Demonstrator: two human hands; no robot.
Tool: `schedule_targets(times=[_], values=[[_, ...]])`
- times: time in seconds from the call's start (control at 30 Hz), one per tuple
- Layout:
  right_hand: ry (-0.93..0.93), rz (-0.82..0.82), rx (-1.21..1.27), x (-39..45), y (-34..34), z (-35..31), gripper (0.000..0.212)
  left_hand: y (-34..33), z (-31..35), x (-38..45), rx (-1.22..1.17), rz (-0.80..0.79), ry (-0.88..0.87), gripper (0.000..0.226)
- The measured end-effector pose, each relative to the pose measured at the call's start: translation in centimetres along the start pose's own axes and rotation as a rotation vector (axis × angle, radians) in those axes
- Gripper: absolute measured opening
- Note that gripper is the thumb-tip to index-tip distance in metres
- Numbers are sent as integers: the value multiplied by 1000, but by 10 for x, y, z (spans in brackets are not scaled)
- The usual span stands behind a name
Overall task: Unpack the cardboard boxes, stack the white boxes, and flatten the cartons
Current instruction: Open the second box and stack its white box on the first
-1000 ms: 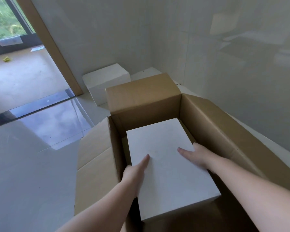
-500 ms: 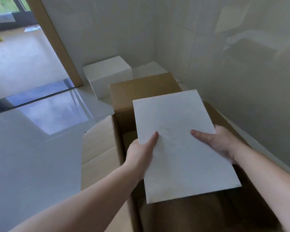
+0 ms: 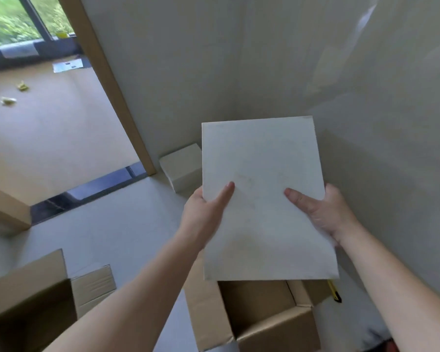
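The white box [image 3: 264, 196] is held in the air above the open carton [image 3: 259, 316], the left hand [image 3: 203, 212] and right hand [image 3: 323, 212] gripping its two sides with thumbs on top, while another white box [image 3: 182, 166] sits on the floor by the wall and a second carton [image 3: 36, 301] lies at lower left.

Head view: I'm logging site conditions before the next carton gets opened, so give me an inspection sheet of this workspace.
Surface: pale glossy floor.
Job's things: white box held above open carton; second white box in the corner; another carton lower left.
Clutter: yellow-handled tool beside the carton; scraps beyond the doorway.
Grippers: left hand and right hand grip the box's sides.
Cables: nothing seen.
Surroundings: tiled walls, wooden door frame.
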State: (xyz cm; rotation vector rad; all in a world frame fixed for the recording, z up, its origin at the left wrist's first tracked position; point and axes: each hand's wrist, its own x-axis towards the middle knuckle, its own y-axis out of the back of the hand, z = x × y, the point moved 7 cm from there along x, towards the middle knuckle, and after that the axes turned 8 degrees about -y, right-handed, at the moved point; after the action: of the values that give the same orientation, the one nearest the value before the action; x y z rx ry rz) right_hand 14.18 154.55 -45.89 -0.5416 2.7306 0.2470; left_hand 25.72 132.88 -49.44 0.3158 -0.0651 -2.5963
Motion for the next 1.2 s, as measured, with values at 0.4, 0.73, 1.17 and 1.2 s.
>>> schedule_targets(times=[0.4,0.73,1.17,1.2], values=[[119,32,92,-69,-11,-141,52,49,184,-18,260,8,-130,32],[66,138,74,-5,-60,-169,63,84,187,79,239,-96,-120,43],[-36,435,221,136,-202,-195,33,174,226,316,473,-405,-184,44],[-40,454,223,142,-205,-196,32,174,229,326,493,-424,-187,44]])
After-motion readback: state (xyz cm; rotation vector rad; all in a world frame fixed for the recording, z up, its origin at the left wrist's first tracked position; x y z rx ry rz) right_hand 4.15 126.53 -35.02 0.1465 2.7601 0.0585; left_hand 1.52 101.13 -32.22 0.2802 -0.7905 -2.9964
